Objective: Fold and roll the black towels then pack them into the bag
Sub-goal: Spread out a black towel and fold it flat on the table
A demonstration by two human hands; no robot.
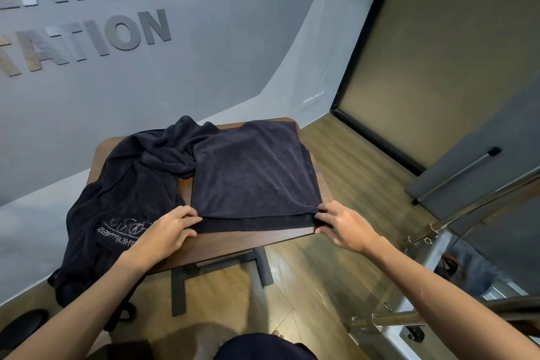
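Note:
A black towel [254, 172] lies folded flat on a small brown wooden table [233, 245]. My left hand [166, 231] pinches its near left corner and my right hand [342, 222] pinches its near right corner, both at the table's front edge. A black bag [114, 213] with pale printed lettering hangs over the table's left side. A crumpled black towel [172, 146] lies bunched on the bag and the table's far left, touching the folded one.
The table stands on a dark metal base [187, 280] over wood flooring. A grey wall with raised letters [87, 9] rises behind. Metal exercise-frame bars [438, 228] stand close at the right. A dark round thing [20, 327] sits on the floor at lower left.

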